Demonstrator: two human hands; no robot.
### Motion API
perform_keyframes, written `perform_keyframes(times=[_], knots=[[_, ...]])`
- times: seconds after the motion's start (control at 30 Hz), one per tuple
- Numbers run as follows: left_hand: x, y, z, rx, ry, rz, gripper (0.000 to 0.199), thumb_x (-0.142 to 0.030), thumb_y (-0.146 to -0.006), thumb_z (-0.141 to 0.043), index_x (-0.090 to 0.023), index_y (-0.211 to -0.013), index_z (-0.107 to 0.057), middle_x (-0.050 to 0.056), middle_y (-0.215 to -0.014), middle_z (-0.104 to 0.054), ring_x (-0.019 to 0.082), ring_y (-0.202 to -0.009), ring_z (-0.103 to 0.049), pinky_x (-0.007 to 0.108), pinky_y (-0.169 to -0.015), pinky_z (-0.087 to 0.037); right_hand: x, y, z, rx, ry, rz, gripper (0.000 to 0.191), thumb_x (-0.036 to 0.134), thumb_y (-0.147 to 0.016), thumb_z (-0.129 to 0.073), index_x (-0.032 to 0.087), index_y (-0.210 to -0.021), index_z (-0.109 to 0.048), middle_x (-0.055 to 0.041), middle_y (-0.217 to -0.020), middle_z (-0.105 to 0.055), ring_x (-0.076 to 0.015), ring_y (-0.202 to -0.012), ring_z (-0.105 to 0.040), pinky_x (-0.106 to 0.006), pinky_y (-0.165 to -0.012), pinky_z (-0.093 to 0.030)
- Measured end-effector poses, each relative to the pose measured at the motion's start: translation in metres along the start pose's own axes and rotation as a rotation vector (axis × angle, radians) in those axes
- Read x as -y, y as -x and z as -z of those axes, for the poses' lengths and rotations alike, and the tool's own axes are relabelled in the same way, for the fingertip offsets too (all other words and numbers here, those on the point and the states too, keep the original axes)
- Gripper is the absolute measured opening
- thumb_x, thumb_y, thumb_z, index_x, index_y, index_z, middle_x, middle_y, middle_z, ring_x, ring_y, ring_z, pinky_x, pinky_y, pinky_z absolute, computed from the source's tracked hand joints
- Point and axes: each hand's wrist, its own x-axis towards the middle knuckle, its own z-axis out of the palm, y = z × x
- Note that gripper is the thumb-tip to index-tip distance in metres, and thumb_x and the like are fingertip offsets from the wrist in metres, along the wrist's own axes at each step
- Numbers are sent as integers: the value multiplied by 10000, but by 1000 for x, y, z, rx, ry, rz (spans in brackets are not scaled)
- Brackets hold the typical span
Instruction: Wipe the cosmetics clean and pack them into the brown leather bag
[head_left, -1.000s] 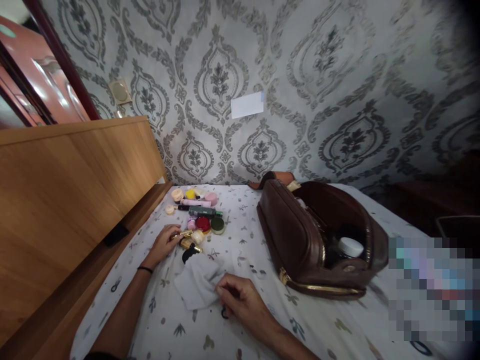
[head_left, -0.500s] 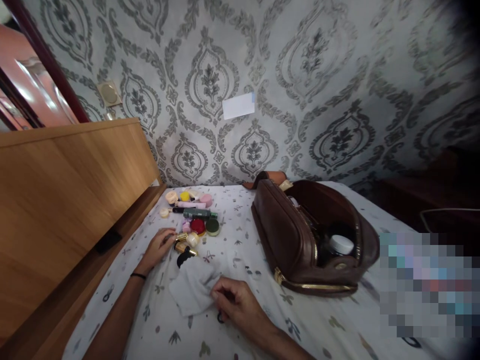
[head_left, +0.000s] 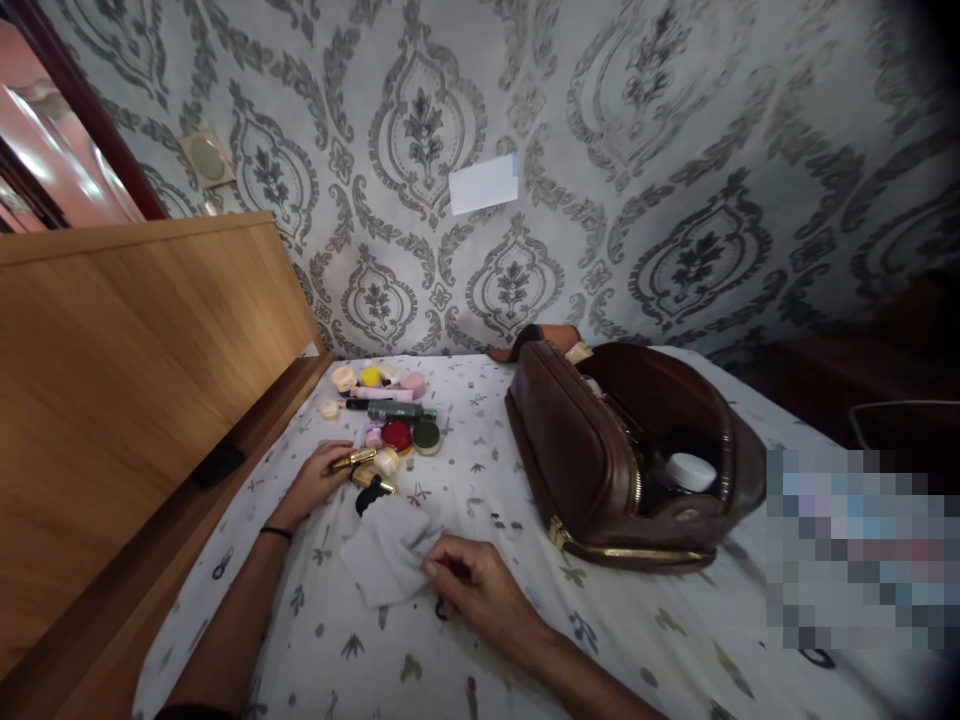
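My left hand (head_left: 316, 482) has its fingers closed on a gold tube (head_left: 354, 459), at the near left side of a group of cosmetics. A white cloth (head_left: 390, 550) lies crumpled on the patterned sheet, and my right hand (head_left: 469, 580) pinches its right edge. Close to the cloth are a black scalloped item (head_left: 369, 496) and a cream jar (head_left: 387, 461). Beyond them sit a red round container (head_left: 397, 436), a dark green round one (head_left: 427, 437) and a green tube (head_left: 395, 411).
An open brown bag (head_left: 570, 450) stands on the right, with a white-lidded jar (head_left: 691, 472) inside. A wooden panel (head_left: 150, 350) borders the left side. The patterned wall (head_left: 420, 130) rises behind, and a blurred patch covers the far right.
The gold tube has turned and lifted slightly in my left hand. My right hand stays at the cloth. The whole view has shifted a little.
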Motion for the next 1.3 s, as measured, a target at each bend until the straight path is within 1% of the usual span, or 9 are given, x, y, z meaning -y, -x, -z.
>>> perform_keyframes(times=[0.2,0.37,0.5,0.67,0.83,0.97,1.13,1.3], knots=[[-4,1,1,-11,11,21,253,-391,-827,-618,-195,-961,-703,103,-1129,-654,247,-1078,-596,400,-963,-471,3,0,0,-5,-6,-7,276,409,-844,-562,174,-700,-548,42,-588,-487,-87,-477,-488,-212,-501,-373],[-14,3,2,-19,0,43,296,-420,-861,-578,-186,-1012,-679,91,-1073,-667,236,-1011,-606,374,-922,-472,4,0,0,-4,-4,-16,262,400,-842,-554,175,-708,-551,45,-577,-481,-85,-475,-481,-208,-493,-361],[-21,3,3,-19,-26,62,341,-451,-922,-479,-179,-1025,-657,79,-1027,-670,222,-986,-601,351,-902,-461,2,0,0,-3,14,-10,252,389,-843,-538,173,-715,-559,46,-566,-478,-88,-478,-487,-206,-492,-354],[-27,2,2,-45,-76,81,368,-457,-953,-391,-183,-921,-633,52,-914,-653,197,-884,-590,320,-820,-459,2,0,0,-17,25,-3,227,352,-838,-537,178,-694,-551,52,-542,-462,-88,-478,-482,-205,-497,-354],[-35,1,2,-101,-116,78,407,-471,-956,-339,-213,-688,-504,6,-704,-535,176,-701,-531,303,-697,-446,1,0,0,-5,19,-9,250,391,-837,-554,181,-700,-551,47,-558,-470,-94,-484,-490,-212,-501,-367],[-39,2,1,-113,-126,66,426,-462,-968,-307,-219,-671,-493,7,-700,-532,176,-703,-535,302,-701,-442,3,0,0,-6,13,-10,263,407,-835,-564,186,-694,-547,51,-551,-451,-91,-481,-480,-210,-492,-362],[-36,2,-1,-139,-137,80,420,-433,-978,-292,-220,-683,-502,7,-694,-522,177,-691,-535,307,-690,-426,6,0,0,-1,13,-21,270,409,-835,-560,181,-690,-539,48,-571,-460,-85,-478,-475,-208,-493,-362],[-31,1,-4,-147,-147,71,358,-445,-946,-375,-218,-703,-509,17,-743,-545,187,-748,-541,317,-734,-424,8,1,0,-3,18,-29,277,421,-840,-556,176,-709,-554,47,-571,-461,-87,-485,-477,-208,-499,-359]])
